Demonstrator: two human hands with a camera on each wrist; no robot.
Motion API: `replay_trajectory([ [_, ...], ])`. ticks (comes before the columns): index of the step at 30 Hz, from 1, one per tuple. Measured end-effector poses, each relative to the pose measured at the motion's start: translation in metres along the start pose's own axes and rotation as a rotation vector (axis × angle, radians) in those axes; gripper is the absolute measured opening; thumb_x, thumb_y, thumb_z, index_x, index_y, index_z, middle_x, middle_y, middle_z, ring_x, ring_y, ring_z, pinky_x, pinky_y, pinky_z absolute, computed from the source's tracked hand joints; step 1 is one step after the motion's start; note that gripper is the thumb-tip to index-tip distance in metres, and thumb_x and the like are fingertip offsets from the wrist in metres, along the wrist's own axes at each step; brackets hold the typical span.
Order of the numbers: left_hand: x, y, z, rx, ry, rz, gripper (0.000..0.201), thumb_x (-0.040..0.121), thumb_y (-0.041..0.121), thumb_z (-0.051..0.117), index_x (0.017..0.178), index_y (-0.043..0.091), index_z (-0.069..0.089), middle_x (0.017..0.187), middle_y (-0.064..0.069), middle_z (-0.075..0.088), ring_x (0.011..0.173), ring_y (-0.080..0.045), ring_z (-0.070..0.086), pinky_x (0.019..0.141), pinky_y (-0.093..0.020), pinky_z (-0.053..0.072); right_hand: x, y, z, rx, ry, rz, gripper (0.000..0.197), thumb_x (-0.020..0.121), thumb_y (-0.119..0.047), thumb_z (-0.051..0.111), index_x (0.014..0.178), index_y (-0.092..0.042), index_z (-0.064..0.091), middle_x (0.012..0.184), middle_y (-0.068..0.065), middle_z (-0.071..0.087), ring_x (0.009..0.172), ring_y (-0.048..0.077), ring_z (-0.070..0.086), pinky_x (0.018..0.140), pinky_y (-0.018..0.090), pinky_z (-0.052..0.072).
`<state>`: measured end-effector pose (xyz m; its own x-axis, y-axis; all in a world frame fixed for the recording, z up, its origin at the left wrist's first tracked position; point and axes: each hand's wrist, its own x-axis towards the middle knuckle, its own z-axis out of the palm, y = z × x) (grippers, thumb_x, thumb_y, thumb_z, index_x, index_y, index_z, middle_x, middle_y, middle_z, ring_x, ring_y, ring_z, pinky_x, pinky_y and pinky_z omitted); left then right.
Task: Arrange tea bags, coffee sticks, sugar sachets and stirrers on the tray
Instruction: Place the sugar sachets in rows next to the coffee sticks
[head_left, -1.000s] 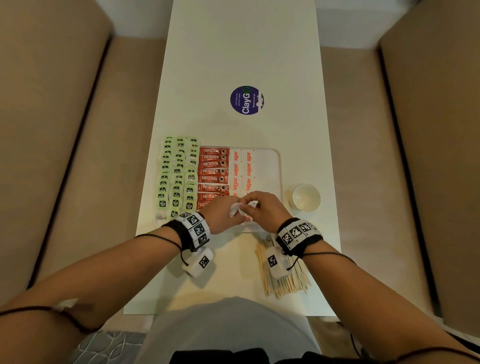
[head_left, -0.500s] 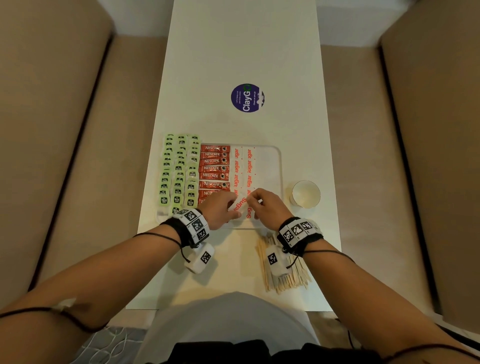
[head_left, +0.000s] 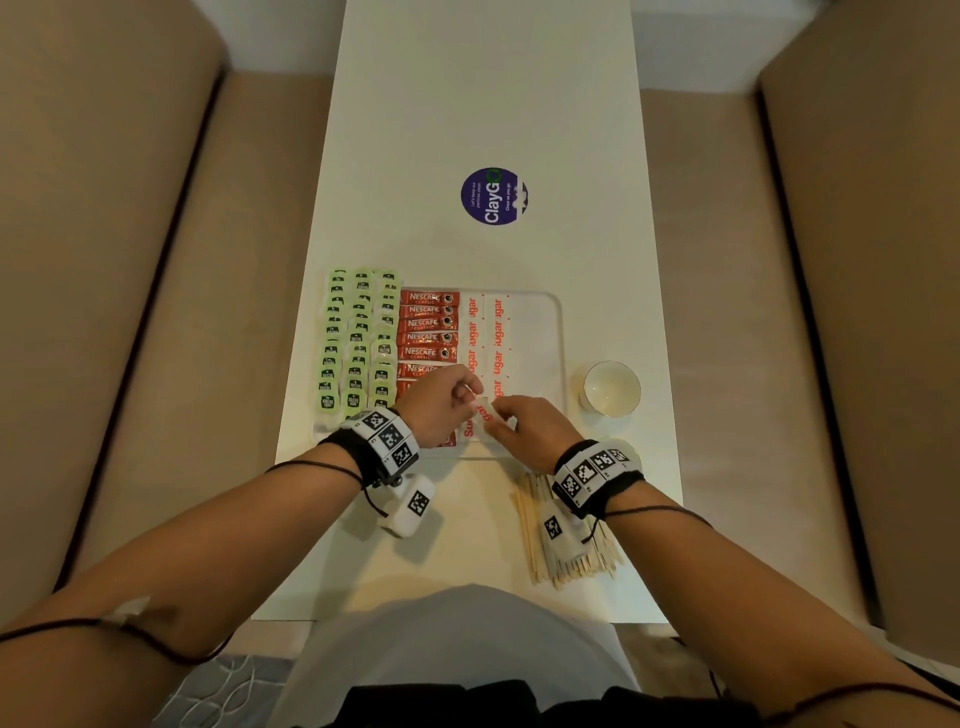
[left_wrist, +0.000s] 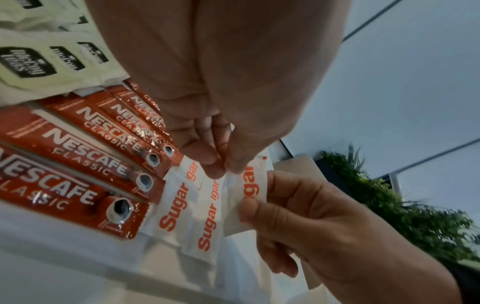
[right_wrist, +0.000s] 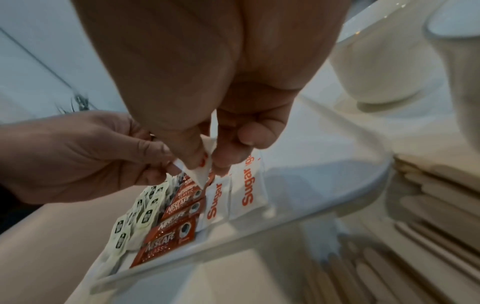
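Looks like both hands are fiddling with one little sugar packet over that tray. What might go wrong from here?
Both the left hand and the right hand pinch one sugar sachet; pulling apart might tear it and spill sugar.

Set down carelessly, it may nudge the sugar rows on the tray out of line.

The right wrist hangs over the stirrers, and the cup stands close; a wide swing could scatter or tip them.

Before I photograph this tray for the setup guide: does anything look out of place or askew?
Mostly tidy. One sugar sachet is off the tray, pinched between both hands, left hand and right hand. The stirrers lie in a loose pile on the table, not on the tray.
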<state>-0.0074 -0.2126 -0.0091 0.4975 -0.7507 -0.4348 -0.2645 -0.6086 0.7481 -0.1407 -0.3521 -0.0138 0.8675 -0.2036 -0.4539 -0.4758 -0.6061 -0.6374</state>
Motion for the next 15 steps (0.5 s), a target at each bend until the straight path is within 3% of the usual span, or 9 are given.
replay_trajectory([
  [2, 0.0000, 0.0016, -0.0002, 0.057, -0.027, 0.011, 0.019, 0.091, 0.007, 0.068, 0.102, 0.021, 0.062, 0.091, 0.000, 0.063, 0.082, -0.016, 0.062, 0.076, -0.028, 0.054, 0.0026, 0.0007, 0.0007, 0.006, 0.048, 0.004, 0.022, 0.101, -0.039, 0.057, 0.095, -0.021, 0.070, 0.091, -0.003, 0.060, 0.082, 0.016, 0.058, 0.074, 0.035, 0.047],
  [6, 0.0017, 0.0047, 0.0004, 0.132, -0.085, 0.022, 0.019, 0.093, 0.007, 0.065, 0.097, 0.024, 0.059, 0.091, 0.004, 0.063, 0.086, -0.017, 0.062, 0.078, -0.030, 0.055, 0.0038, -0.0004, 0.0004, 0.038, 0.079, 0.020, 0.020, 0.101, -0.036, 0.059, 0.098, -0.022, 0.073, 0.093, -0.002, 0.066, 0.084, 0.015, 0.061, 0.078, 0.033, 0.050],
  [10, 0.0026, 0.0033, 0.0008, 0.122, -0.007, 0.011, 0.012, 0.095, 0.011, 0.065, 0.101, 0.021, 0.061, 0.092, 0.005, 0.063, 0.082, -0.012, 0.060, 0.071, -0.023, 0.048, 0.0054, 0.0020, -0.0003, 0.130, 0.108, 0.080, 0.016, 0.101, -0.026, 0.061, 0.096, -0.017, 0.073, 0.091, -0.002, 0.070, 0.079, 0.012, 0.061, 0.074, 0.029, 0.049],
  [13, 0.0032, 0.0021, 0.0024, 0.137, 0.021, -0.005, 0.008, 0.096, 0.012, 0.062, 0.103, 0.015, 0.063, 0.091, 0.002, 0.065, 0.082, -0.016, 0.061, 0.074, -0.028, 0.051, 0.0075, 0.0034, 0.0037, 0.150, 0.113, 0.117, 0.017, 0.101, -0.027, 0.060, 0.093, -0.017, 0.072, 0.088, -0.001, 0.070, 0.072, 0.008, 0.058, 0.069, 0.028, 0.046],
  [15, 0.0031, -0.0014, 0.0052, 0.145, 0.021, -0.034, 0.009, 0.096, 0.012, 0.062, 0.104, 0.015, 0.063, 0.088, 0.003, 0.063, 0.079, -0.015, 0.060, 0.073, -0.031, 0.052, 0.0081, 0.0038, 0.0079, 0.138, 0.102, 0.137, 0.016, 0.100, -0.027, 0.061, 0.093, -0.018, 0.071, 0.089, 0.000, 0.070, 0.075, 0.014, 0.061, 0.071, 0.032, 0.051],
])
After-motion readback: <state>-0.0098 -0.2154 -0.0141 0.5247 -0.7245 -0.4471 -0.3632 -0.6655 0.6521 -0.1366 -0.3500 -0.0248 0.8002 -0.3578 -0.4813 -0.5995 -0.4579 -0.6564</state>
